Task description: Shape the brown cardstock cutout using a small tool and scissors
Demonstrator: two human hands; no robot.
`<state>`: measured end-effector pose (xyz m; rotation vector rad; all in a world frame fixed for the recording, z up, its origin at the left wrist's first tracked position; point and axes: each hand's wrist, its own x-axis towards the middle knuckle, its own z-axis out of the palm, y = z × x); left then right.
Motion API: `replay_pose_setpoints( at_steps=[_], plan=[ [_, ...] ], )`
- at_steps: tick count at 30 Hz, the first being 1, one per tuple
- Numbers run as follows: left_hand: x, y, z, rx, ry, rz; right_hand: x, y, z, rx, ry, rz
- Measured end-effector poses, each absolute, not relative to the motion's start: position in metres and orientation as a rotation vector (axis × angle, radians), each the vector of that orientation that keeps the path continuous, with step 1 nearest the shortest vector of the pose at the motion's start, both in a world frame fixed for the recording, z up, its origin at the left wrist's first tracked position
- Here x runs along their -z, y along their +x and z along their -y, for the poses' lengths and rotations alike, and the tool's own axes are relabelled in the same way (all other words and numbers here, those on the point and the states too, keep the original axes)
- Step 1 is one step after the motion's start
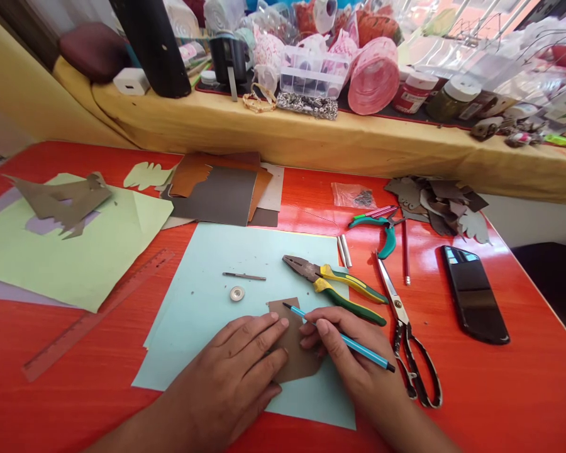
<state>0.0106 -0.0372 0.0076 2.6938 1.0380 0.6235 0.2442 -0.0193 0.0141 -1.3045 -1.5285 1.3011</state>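
My left hand [245, 365] lies flat, its fingertips resting on the left part of a brown piece of leather-like sheet [297, 365]. In my right hand [353, 352] is a light-blue pen [363, 351] with a black tip, which points at the upper edge of the brown piece. Both hands are over pale blue paper [183, 340]. Just beyond them lie combination pliers [334, 280] with yellow-green handles, a small round metal disc [237, 293] and a thin metal rod [244, 276].
Scissors [400, 314], teal pliers [382, 233] and a phone [474, 292] lie at the right. A clear ruler [94, 314] and green paper [94, 251] are at the left. Brown sheets [221, 195] and scraps [438, 201] lie farther back, before a cluttered ledge [170, 126].
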Motion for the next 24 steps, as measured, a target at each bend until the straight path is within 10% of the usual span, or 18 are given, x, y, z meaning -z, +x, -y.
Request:
replay_pose_setpoints(
  at_steps=[24],
  plan=[
    [-0.0074, 0.0107, 0.0367, -0.627, 2.706, -1.024, -0.0172, 0.2469, 0.0211, -1.321, -1.299, 1.471]
  ],
)
